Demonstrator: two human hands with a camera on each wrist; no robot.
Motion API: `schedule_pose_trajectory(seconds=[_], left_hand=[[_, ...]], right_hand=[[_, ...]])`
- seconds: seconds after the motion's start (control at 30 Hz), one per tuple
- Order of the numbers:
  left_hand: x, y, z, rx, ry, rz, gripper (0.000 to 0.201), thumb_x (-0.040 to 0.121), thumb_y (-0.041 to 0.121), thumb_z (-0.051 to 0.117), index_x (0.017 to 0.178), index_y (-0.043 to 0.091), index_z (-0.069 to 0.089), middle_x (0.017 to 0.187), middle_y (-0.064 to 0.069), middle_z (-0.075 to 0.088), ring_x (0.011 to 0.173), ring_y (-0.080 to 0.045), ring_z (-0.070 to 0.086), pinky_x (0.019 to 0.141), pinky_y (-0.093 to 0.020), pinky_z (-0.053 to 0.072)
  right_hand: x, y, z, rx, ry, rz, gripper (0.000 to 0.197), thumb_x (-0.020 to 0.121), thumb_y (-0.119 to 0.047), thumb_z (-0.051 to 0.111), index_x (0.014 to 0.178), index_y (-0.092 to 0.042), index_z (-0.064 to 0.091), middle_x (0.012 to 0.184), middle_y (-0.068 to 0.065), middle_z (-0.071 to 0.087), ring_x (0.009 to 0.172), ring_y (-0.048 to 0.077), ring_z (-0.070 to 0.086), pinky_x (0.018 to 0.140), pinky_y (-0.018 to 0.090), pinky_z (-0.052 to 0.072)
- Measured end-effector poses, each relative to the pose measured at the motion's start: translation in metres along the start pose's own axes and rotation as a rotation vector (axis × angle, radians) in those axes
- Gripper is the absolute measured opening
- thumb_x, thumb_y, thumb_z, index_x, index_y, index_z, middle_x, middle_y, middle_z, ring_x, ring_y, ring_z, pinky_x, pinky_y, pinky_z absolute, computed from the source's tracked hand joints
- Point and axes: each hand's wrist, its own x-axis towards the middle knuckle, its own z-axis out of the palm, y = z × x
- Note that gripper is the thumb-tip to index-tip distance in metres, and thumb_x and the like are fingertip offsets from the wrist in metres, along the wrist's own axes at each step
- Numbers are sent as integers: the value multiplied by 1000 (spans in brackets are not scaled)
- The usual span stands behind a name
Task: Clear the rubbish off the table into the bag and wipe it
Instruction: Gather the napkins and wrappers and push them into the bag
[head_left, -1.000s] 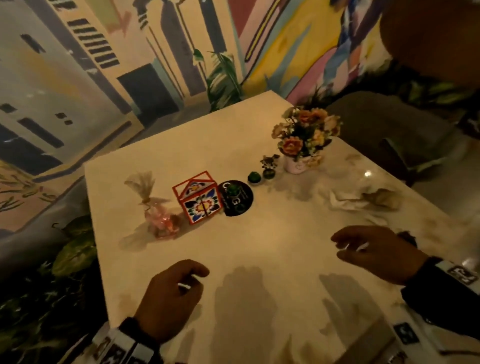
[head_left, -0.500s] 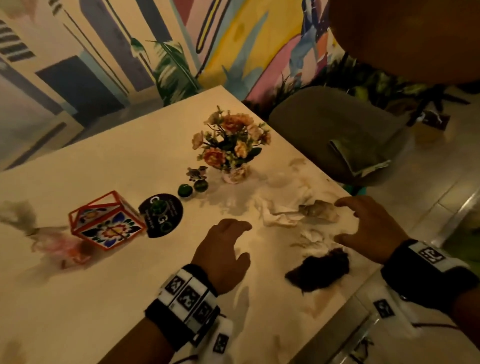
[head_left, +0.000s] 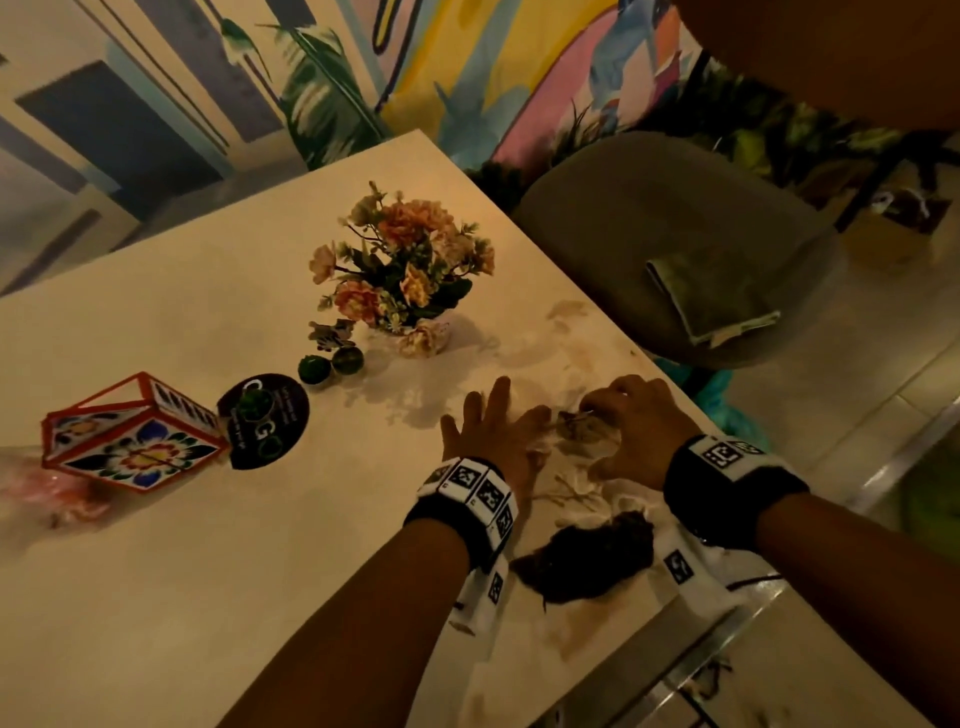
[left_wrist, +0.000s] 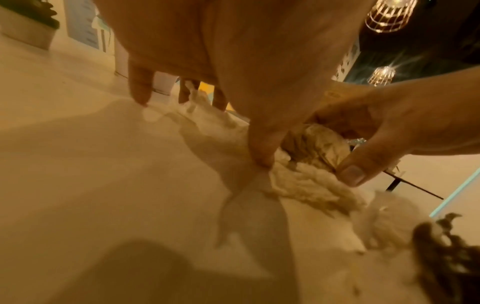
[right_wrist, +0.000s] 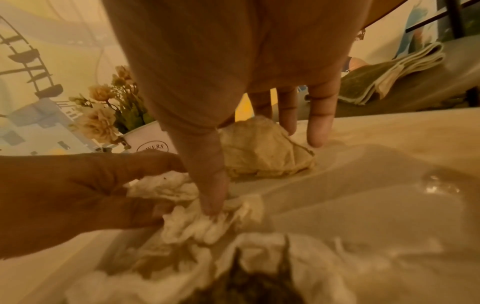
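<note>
Crumpled napkins (head_left: 576, 441) are lain at the table's (head_left: 208, 597) four o'clock edge, flanked by both hands. The left hand (head_left: 488, 431) is spread flat, its thumb pressed on tissue. Only the right wrist view shows the right hand (right_wrist: 233, 72) curled round a stained wad (right_wrist: 262, 150); the dark clump (head_left: 587, 561) is seen whole only overhead.

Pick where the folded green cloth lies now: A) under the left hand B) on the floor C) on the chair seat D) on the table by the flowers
C: the folded green cloth rests on the grey chair seat beside the table, away from both hands.
</note>
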Motion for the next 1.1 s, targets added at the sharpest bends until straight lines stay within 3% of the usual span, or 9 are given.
schedule_pose_trajectory(seconds=[0.1, 0.23, 0.33, 0.47, 0.6, 0.7, 0.8, 0.97, 1.1], left_hand=[[-2, -1, 0, 16, 194, 36, 37, 89, 29, 52, 125, 29, 43, 132, -6, 33, 121, -36, 31, 90, -47, 38], [-3, -11, -5, -106, 170, -55, 31, 80, 9, 60, 110, 9, 51, 120, -12, 38, 108, -35, 43, 85, -38, 41], [-4, -21, -7, -384, 206, -174, 18, 81, -4, 53, 75, 11, 47, 104, -17, 44, 100, -34, 50, 76, -32, 38], [-16, -33, -6, -581, 216, -125, 42, 73, -13, 46, 103, 16, 52, 103, 0, 47, 94, -23, 52, 67, -22, 32], [-33, -33, 3, -835, 237, 131, 52, 67, 8, 39, 101, 38, 65, 102, -5, 57, 101, -18, 54, 86, -22, 39], [-42, -30, 8, -563, 207, -31, 23, 79, 8, 50, 89, 11, 71, 96, -10, 58, 100, -25, 57, 82, -19, 38], [-59, -24, 15, -549, 258, -106, 5, 80, 10, 66, 81, 15, 64, 96, -6, 58, 97, -25, 57, 78, -22, 40], [-95, 14, 26, -309, 64, -13, 69, 63, 65, 70, 110, 18, 51, 104, 4, 38, 89, -16, 51, 77, -29, 45], [-90, 33, 46, -257, -21, -62, 78, 62, 68, 68, 118, 21, 42, 113, 1, 36, 99, -21, 50, 83, -36, 50]], right_hand=[[6, -1, 5, 9, 27, -32, 52, 70, -37, 72, 115, -29, 47, 115, 5, 39, 109, 31, 37, 85, 41, 42], [14, -2, 6, 89, 51, -53, 35, 72, -19, 66, 103, -22, 48, 104, 8, 44, 98, 34, 45, 75, 37, 39], [8, -6, -4, 234, 90, -63, 30, 72, -10, 65, 88, -21, 42, 90, 6, 45, 84, 32, 48, 67, 35, 36], [-20, -3, -19, 387, 127, -147, 29, 73, -3, 65, 98, -14, 54, 97, 9, 57, 88, 32, 52, 72, 34, 40], [-53, 7, -10, 249, -108, -328, 65, 75, -10, 67, 129, -40, 46, 135, -4, 39, 121, 18, 41, 102, 37, 38], [-57, 8, 1, 60, -272, -350, 74, 81, -17, 64, 135, -54, 29, 150, -11, 12, 134, 21, 23, 108, 38, 32], [-48, 0, 6, -74, -315, -380, 73, 85, -13, 58, 137, -53, 25, 152, -11, 3, 133, 28, 22, 105, 38, 34], [-38, -8, 14, -144, -299, -371, 69, 80, -16, 62, 136, -48, 35, 146, -3, 12, 120, 27, 32, 97, 39, 40], [-35, -10, 19, -70, -250, -331, 65, 77, -18, 69, 132, -41, 43, 141, -1, 19, 120, 27, 37, 98, 38, 42]])
